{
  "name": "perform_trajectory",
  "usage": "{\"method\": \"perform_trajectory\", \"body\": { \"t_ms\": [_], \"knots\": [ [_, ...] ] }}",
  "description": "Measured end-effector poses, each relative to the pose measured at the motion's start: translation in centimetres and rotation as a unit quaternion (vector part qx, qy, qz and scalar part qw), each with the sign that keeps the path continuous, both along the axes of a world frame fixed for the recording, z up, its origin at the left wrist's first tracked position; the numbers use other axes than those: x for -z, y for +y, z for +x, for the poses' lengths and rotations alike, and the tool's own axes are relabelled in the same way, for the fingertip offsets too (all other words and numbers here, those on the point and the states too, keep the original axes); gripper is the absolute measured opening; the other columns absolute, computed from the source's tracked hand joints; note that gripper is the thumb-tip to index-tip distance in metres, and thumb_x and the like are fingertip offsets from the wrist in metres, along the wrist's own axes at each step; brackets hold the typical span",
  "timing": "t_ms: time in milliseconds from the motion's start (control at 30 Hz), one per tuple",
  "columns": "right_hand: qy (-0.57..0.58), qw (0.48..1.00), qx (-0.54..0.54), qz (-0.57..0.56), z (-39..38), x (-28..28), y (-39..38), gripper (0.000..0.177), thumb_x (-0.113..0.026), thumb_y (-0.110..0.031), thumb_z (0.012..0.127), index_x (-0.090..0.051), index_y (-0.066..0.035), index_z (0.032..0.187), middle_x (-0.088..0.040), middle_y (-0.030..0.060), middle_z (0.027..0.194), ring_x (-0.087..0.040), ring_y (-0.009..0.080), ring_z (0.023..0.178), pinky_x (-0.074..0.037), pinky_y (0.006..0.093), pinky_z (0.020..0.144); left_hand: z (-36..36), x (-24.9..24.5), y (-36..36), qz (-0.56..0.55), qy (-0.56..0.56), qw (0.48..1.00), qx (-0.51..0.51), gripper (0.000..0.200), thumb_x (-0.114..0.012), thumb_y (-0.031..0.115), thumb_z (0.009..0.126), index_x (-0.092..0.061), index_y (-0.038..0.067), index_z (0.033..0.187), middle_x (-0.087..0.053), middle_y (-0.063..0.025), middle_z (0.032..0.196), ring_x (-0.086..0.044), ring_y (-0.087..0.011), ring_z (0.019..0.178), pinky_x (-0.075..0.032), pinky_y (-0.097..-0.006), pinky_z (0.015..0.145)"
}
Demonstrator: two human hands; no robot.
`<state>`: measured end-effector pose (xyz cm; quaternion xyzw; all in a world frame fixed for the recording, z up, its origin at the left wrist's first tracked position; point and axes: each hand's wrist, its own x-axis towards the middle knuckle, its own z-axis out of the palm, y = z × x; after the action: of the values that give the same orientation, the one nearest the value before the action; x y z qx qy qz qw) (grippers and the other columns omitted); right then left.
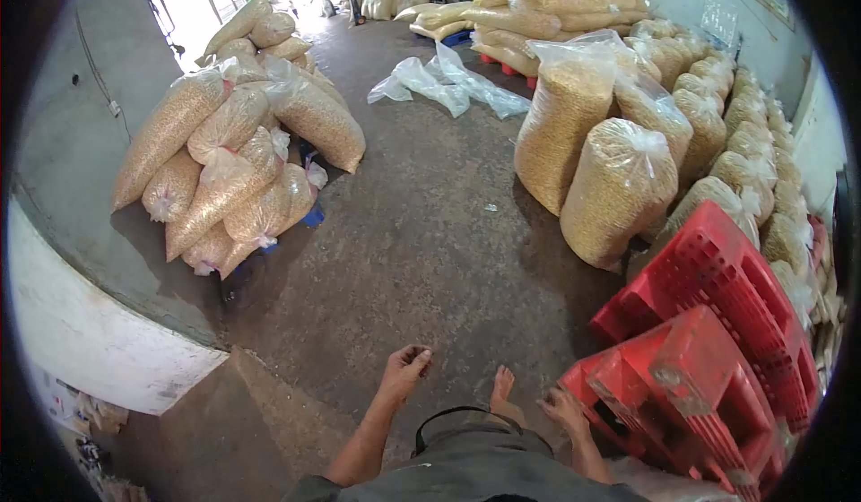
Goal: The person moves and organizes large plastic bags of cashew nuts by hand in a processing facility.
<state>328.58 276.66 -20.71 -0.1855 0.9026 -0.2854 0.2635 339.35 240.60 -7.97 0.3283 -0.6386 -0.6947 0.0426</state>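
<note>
My left hand (408, 372) hangs over the dark floor at the lower middle, fingers loosely curled with a gap at the thumb and nothing in them. Lower right, my right hand (565, 410) is beside a red plastic pallet (619, 367) and overlaps its edge in this view. Its fingers are loosely bent, with no object showing in them. The pallet leans tilted, with a second red pallet (717, 264) behind it. A bare foot (504, 384) shows on the floor between my hands.
Filled clear sacks (623, 188) stand upright at right, before rows of tied sacks (744, 125) along the wall. More sacks (238, 143) are piled at left. Plastic sheets (448, 81) lie on the floor (404, 224) farther ahead. A low white wall (99, 323) borders the left.
</note>
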Motion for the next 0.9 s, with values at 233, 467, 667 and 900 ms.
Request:
{"method": "perform_trajectory", "body": {
  "t_ms": [233, 467, 667, 900],
  "knots": [
    [-0.027, 0.994, -0.069, -0.082, -17.2, 1.5, -14.5, 0.040, -0.063, -0.040, 0.084, -0.063, -0.001, 0.092, -0.065, 0.0165, 0.084, -0.064, 0.0302, 0.081, -0.048, 0.0418, 0.068, -0.9, 14.5, -7.8, -0.067, -0.283, 0.956, -0.042, 0.034, -0.059, 0.031, 0.086, -0.064, -0.002, 0.095, -0.062, -0.0083, 0.076, -0.056, -0.0177, 0.066, -0.044, -0.0321, 0.060],
    [-0.069, 0.977, -0.202, -0.008, -30.4, 1.7, -26.1, 0.046, -0.060, -0.046, 0.086, -0.062, -0.001, 0.094, -0.065, 0.0192, 0.091, -0.064, 0.0332, 0.086, -0.048, 0.0444, 0.072, 4.2, 22.3, -10.7, 0.082, -0.476, 0.836, -0.261, 0.024, -0.055, 0.021, 0.084, -0.057, 0.000, 0.073, -0.058, -0.0095, 0.069, -0.050, -0.0186, 0.053, -0.040, -0.0345, 0.051],
    [-0.083, 0.974, -0.210, -0.025, -41.0, 2.0, -37.8, 0.047, -0.059, -0.046, 0.088, -0.059, 0.001, 0.090, -0.062, 0.0145, 0.082, -0.060, 0.0291, 0.076, -0.046, 0.0423, 0.067, -4.6, 23.1, -16.7, 0.106, -0.596, 0.793, 0.065, 0.024, -0.055, 0.022, 0.085, -0.058, 0.000, 0.074, -0.058, -0.0095, 0.069, -0.052, -0.0189, 0.058, -0.041, -0.0353, 0.054],
    [-0.209, 0.978, -0.001, 0.014, -50.2, 4.4, -43.5, 0.034, -0.061, -0.035, 0.091, -0.060, -0.001, 0.091, -0.059, 0.0087, 0.078, -0.055, 0.0162, 0.071, -0.045, 0.0341, 0.062, -20.0, 16.9, -35.8, 0.129, -0.419, 0.842, -0.315, 0.027, -0.056, 0.024, 0.090, -0.062, -0.002, 0.085, -0.059, -0.0106, 0.076, -0.053, -0.0212, 0.067, -0.043, -0.0373, 0.063]
  ]
}}
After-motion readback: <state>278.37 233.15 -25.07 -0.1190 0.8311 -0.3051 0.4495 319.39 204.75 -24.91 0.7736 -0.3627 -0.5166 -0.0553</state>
